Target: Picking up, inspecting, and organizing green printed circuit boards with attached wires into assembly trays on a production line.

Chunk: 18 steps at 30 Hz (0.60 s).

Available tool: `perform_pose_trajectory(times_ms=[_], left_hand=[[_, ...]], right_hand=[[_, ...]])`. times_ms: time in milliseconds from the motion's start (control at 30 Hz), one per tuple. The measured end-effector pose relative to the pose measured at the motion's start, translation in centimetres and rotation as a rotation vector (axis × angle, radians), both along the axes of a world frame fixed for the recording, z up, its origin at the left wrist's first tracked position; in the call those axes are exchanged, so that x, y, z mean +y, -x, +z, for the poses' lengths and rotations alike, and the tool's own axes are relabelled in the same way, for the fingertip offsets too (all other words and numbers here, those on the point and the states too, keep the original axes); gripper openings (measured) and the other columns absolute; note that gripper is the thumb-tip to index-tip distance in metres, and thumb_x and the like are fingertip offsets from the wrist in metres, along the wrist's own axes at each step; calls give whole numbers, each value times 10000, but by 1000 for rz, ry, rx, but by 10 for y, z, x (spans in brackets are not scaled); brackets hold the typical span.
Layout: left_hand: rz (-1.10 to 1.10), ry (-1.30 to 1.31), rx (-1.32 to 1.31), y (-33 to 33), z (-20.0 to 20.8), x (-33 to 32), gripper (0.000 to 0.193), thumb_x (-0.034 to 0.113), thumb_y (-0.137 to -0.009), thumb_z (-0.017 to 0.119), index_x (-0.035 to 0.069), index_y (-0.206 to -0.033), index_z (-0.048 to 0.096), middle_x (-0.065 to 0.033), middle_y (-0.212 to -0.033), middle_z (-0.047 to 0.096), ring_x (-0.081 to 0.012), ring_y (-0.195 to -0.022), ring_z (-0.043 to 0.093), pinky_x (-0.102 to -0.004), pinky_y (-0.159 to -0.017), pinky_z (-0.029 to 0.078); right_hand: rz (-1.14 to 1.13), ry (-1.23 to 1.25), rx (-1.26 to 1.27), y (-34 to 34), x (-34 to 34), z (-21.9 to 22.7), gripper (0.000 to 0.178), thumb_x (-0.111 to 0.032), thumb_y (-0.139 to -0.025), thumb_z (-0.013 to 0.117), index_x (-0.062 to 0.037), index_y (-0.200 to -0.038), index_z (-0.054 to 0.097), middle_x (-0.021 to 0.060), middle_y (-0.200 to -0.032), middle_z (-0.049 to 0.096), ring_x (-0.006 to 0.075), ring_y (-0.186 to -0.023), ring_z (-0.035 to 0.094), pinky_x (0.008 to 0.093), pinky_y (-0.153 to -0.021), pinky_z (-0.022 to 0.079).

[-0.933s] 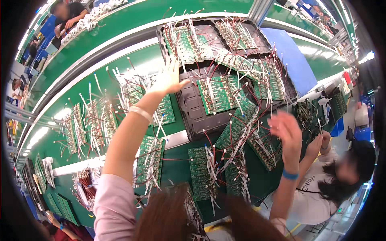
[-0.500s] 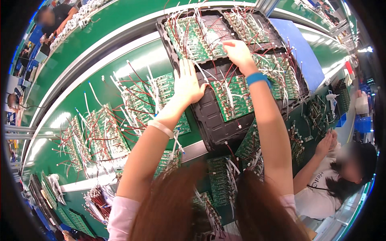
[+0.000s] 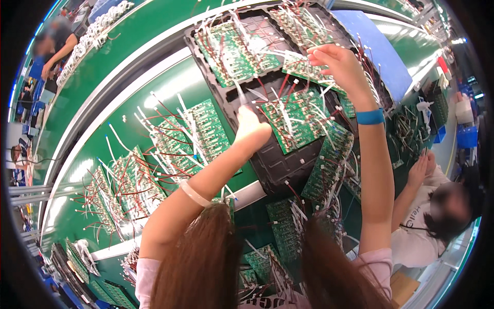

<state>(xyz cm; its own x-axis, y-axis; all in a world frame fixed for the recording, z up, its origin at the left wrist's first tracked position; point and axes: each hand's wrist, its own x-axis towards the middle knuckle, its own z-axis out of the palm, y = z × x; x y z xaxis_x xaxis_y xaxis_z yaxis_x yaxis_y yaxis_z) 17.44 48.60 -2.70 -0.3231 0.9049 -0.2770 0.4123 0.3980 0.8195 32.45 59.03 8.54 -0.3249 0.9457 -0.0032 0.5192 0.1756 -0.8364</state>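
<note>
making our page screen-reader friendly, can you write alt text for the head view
A person's bare left hand and right hand reach over a black plastic tray holding rectangular green circuit boards with thin red and white wires. More wired green boards lie on the glossy green worktable, and a co-worker in a white top is at the right.

Pale pink short sleeves, the left sleeve [image 3: 146,278] at 7 o'clock and the right sleeve [image 3: 380,263] at 4 o'clock, dress a worker. A slim, whitish bangle [image 3: 195,194] rings the forearm below the left hand [image 3: 252,129] at 8 o'clock; a broad, flat blue wristband [image 3: 370,117] sits below the right hand [image 3: 342,67], between 2 and 3. Long brown hair [image 3: 200,257] frames dark lettering [image 3: 272,301] at 6.
</note>
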Motion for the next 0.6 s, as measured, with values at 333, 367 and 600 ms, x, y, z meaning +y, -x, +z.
perform_pose_trajectory(times_ms=[333,367,600], left_hand=[[-18,356,-620,-50,5,14,127,70,-634,500,64,-741,431,-21,-657,449,-78,-490,414,-198,-401,366],[-9,292,-593,-52,5,15,144,72,-632,502,67,-756,429,-27,-689,468,-84,-522,439,-200,-416,381],[124,9,-582,0,37,-16,222,58,-668,496,44,-882,441,-27,-770,504,-109,-686,477,-206,-492,354]], right_hand=[[-92,117,189,-80,-73,30,215,-169,-757,410,-21,-888,495,43,-830,532,109,-746,505,206,-625,378],[-110,114,192,-89,-83,35,214,-164,-757,404,-20,-887,495,46,-833,531,113,-748,505,208,-622,381],[-233,46,169,-143,-152,39,159,-101,-747,426,7,-833,506,48,-769,538,83,-674,505,167,-576,377]])
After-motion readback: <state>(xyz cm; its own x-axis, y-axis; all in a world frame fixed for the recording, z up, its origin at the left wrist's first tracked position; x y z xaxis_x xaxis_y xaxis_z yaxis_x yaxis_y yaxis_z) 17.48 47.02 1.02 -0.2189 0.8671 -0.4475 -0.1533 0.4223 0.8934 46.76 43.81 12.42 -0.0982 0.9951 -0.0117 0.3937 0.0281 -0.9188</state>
